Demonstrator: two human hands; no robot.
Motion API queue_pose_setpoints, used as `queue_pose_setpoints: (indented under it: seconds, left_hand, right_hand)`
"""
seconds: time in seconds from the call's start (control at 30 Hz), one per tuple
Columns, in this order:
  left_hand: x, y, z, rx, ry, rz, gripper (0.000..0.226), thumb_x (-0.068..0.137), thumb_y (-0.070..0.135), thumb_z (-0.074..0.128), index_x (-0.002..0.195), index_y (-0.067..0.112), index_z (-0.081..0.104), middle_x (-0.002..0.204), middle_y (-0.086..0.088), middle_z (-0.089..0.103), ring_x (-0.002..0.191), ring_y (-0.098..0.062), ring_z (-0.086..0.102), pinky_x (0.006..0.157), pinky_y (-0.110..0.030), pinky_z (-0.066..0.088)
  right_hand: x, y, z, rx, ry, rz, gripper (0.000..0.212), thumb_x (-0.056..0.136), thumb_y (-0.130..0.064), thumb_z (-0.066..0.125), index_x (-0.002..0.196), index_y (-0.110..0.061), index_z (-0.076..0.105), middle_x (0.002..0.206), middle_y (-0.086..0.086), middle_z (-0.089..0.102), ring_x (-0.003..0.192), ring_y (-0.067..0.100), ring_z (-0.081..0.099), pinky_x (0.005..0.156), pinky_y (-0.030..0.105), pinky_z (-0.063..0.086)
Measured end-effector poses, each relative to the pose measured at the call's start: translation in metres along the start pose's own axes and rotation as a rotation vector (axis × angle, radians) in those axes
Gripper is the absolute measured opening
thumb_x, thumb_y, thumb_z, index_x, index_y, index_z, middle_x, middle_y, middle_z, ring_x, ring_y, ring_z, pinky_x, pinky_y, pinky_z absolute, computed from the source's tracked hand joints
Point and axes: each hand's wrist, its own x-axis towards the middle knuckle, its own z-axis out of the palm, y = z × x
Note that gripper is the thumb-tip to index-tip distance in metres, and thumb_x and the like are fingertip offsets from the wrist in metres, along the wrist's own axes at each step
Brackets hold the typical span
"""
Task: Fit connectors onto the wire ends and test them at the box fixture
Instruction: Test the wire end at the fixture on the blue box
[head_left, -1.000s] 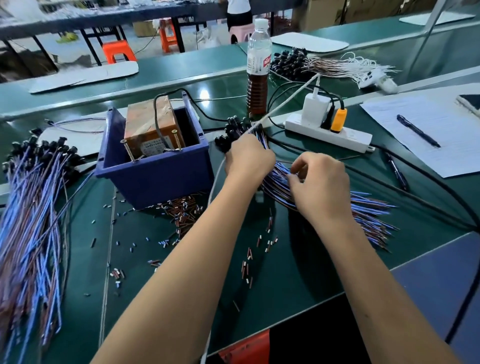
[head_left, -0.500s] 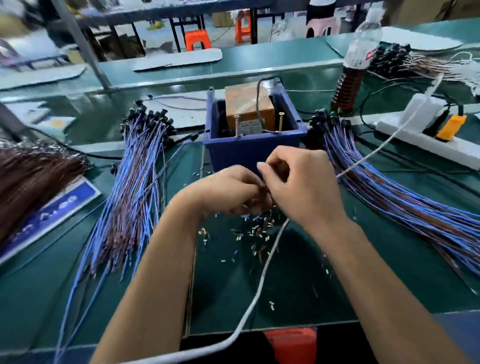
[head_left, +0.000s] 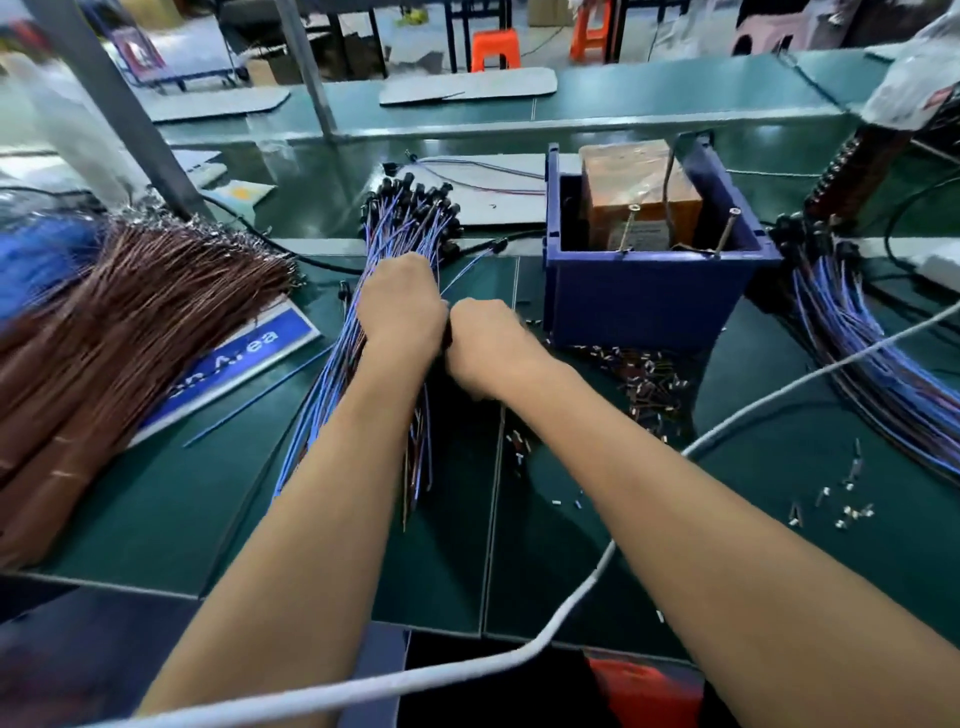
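Two hands meet knuckle to knuckle just left of the blue box fixture (head_left: 654, 291): your left hand (head_left: 402, 306) lies over the fan of blue and brown wires (head_left: 395, 244) with black connectors at their far ends, and your right hand (head_left: 488, 345) is pressed against it, fingers curled under. Whether either one actually pinches a wire cannot be told, since the fingertips are hidden.

Your likeliest trouble is drawing out more than one strand, because the wires lie tightly overlapped and would drag their neighbours out of order. A second risk is the white cable (head_left: 727, 431) that crosses your right forearm; a quick reach toward the fixture's upright screws could snag it. Loose small metal pieces (head_left: 644, 374) scattered in front of the box could also be swept away by your wrist.

You work on a dark green bench mat (head_left: 519, 571). A thick brown wire bundle (head_left: 119, 322) lies far left over a blue sign, another blue bundle (head_left: 872, 364) to the right. Beyond, more green benches and orange stools (head_left: 493, 49) stand in a workshop.
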Motion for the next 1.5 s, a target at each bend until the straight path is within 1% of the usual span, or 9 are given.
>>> queue_pose_setpoints:
  seconds: [0.2,0.37,0.53,0.6,0.7,0.93,1.23,1.37,1.5]
  left_hand:
    - [0.006,-0.002,-0.002,-0.163,0.116,-0.080,0.027,0.095,0.015,0.053,0.118,0.004,0.062,0.121,-0.022,0.065,0.116,-0.042,0.060,0.095,-0.044,0.047]
    - [0.009,0.017,-0.020,-1.086,0.178,-0.325,0.014,0.100,0.008,0.038,0.089,0.015,0.043,0.102,-0.022,0.066,0.082,-0.031,0.058,0.071,-0.039,0.046]
    - [-0.002,0.039,-0.068,-1.979,0.108,-0.380,0.038,0.109,0.011,0.034,0.072,0.016,0.038,0.052,0.004,0.035,0.037,-0.009,0.027,0.036,-0.019,0.018]
    - [-0.004,0.045,-0.085,-2.154,0.118,-0.317,0.044,0.109,0.012,0.033,0.066,0.018,0.034,0.054,0.003,0.030,0.038,-0.009,0.023,0.038,-0.019,0.017]
    - [-0.004,0.044,-0.101,-2.246,0.040,-0.270,0.045,0.108,0.011,0.028,0.065,0.019,0.032,0.056,0.004,0.025,0.042,-0.009,0.019,0.039,-0.021,0.015]
    - [-0.002,0.026,-0.096,-2.029,0.075,-0.361,0.043,0.110,0.022,0.024,0.068,0.023,0.032,0.057,0.007,0.028,0.044,-0.010,0.018,0.041,-0.022,0.013]
    - [-0.071,0.089,-0.040,-0.920,0.419,0.727,0.025,0.109,0.026,0.040,0.087,0.016,0.049,0.067,0.013,0.047,0.053,-0.004,0.039,0.050,-0.020,0.029]
    - [-0.108,0.113,0.006,-0.571,0.280,0.912,0.032,0.107,0.030,0.045,0.094,0.003,0.056,0.086,0.000,0.054,0.065,-0.027,0.052,0.053,-0.040,0.043]
    - [-0.107,0.110,0.022,-0.622,0.128,0.850,0.033,0.104,0.042,0.055,0.101,0.009,0.053,0.088,0.001,0.061,0.072,-0.030,0.058,0.064,-0.048,0.050]
  right_hand:
    - [0.009,0.001,0.002,0.004,-0.006,0.029,0.003,0.099,-0.016,0.056,0.099,-0.014,0.056,0.103,0.017,0.070,0.109,0.040,0.068,0.073,0.033,0.042]
    - [-0.003,-0.004,0.000,0.322,0.139,-0.015,0.014,0.102,-0.025,0.047,0.102,-0.014,0.056,0.114,0.021,0.069,0.104,0.045,0.063,0.073,0.038,0.041]
    - [-0.018,-0.006,-0.017,0.841,0.248,-0.070,0.030,0.111,-0.020,0.043,0.086,-0.009,0.054,0.071,0.006,0.068,0.078,0.035,0.068,0.083,0.057,0.056]
    - [-0.029,0.000,-0.030,1.037,0.207,-0.124,0.028,0.110,-0.014,0.046,0.086,-0.008,0.058,0.057,0.000,0.062,0.054,0.023,0.063,0.067,0.047,0.063]
    - [-0.045,0.022,-0.050,1.099,0.162,-0.177,0.027,0.110,-0.013,0.050,0.088,-0.008,0.065,0.055,-0.002,0.050,0.038,0.008,0.041,0.044,0.026,0.046]
    - [-0.076,0.110,-0.064,0.583,0.081,-0.110,0.028,0.107,-0.019,0.056,0.090,-0.012,0.077,0.060,-0.002,0.057,0.045,0.005,0.041,0.046,0.019,0.035]
    - [-0.099,0.170,-0.060,0.726,0.288,-0.093,0.008,0.098,-0.007,0.070,0.090,-0.006,0.068,0.071,0.010,0.076,0.041,0.005,0.047,0.044,0.021,0.038]
    - [-0.107,0.178,-0.056,0.833,0.338,-0.194,0.018,0.096,-0.009,0.071,0.082,-0.020,0.070,0.064,0.003,0.072,0.043,0.010,0.048,0.041,0.023,0.040]
    - [-0.113,0.183,-0.049,0.958,0.387,-0.251,0.017,0.099,-0.018,0.071,0.094,-0.008,0.059,0.057,0.002,0.062,0.042,0.018,0.046,0.041,0.031,0.039]
